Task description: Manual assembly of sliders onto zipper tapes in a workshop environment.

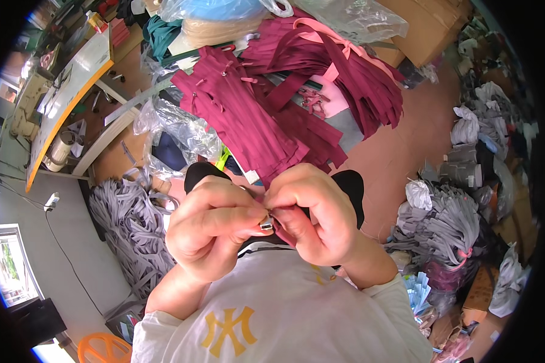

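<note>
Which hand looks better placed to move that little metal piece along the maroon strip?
Probably the left hand: it appears to pinch the small metal piece at its fingertips. The right hand grips the maroon strip, so it seems better placed to steady it.

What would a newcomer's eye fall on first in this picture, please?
Most likely the big pile of maroon strips at the upper centre, just beyond the hands, its colour standing out strongly. Next come the left hand and right hand in the middle, brought together around a small silver metal piece. A tangled heap of grey strips also catches the eye, on the floor at left.
</note>
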`<state>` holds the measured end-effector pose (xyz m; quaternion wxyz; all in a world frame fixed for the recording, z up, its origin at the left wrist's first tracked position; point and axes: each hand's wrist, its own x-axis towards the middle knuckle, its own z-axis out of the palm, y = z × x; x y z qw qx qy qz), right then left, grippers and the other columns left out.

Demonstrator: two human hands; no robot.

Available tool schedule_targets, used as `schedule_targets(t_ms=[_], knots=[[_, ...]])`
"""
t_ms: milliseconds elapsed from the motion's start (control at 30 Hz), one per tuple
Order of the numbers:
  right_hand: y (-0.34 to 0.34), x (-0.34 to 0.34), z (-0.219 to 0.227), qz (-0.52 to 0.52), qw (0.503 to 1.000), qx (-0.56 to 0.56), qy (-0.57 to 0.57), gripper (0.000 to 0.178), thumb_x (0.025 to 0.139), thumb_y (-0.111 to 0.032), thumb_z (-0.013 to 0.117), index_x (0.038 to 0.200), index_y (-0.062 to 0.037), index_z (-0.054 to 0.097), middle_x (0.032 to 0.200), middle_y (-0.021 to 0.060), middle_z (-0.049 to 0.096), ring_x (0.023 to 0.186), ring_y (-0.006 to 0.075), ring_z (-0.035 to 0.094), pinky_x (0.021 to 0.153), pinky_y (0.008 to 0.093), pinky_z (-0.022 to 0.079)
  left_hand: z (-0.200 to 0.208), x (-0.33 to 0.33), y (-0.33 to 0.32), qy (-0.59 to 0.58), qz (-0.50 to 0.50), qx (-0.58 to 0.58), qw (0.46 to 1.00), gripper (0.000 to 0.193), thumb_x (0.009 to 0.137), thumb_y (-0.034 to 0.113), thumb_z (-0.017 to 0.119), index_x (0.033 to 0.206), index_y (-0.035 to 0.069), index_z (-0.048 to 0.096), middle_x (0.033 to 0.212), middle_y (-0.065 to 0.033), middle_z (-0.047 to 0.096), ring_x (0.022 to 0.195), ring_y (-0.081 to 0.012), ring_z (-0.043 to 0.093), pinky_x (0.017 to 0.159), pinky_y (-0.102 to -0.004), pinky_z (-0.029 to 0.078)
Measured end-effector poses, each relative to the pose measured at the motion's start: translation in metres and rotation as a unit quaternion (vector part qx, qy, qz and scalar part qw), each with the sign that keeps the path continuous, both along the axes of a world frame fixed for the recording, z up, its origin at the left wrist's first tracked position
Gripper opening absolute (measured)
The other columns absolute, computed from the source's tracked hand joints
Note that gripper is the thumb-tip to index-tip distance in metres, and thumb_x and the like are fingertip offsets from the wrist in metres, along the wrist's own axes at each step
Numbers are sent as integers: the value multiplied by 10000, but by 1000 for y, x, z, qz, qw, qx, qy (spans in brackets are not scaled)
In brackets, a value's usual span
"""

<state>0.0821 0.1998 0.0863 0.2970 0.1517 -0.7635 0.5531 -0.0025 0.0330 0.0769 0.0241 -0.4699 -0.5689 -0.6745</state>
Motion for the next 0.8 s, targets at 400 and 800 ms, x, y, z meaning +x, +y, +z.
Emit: schedule_targets(t_ms=[400,800], knots=[[-2,0,10,18,999,-25,-44,144,868,27,708,982,0,625,889,94,621,783,260,604,690,353,479,-13,8,2,-345,-111,102,926,99,903,56,728,964,-17,699,958,-137,671,916,-259,643,863,-401,525],[0,2,16,18,998,-14,-57,165,839,32,715,980,5,634,877,113,636,753,287,633,649,374,507,-10,0,-1,-249,-106,56,961,128,962,126,684,996,13,634,923,-131,633,854,-227,575,805,-371,472]])
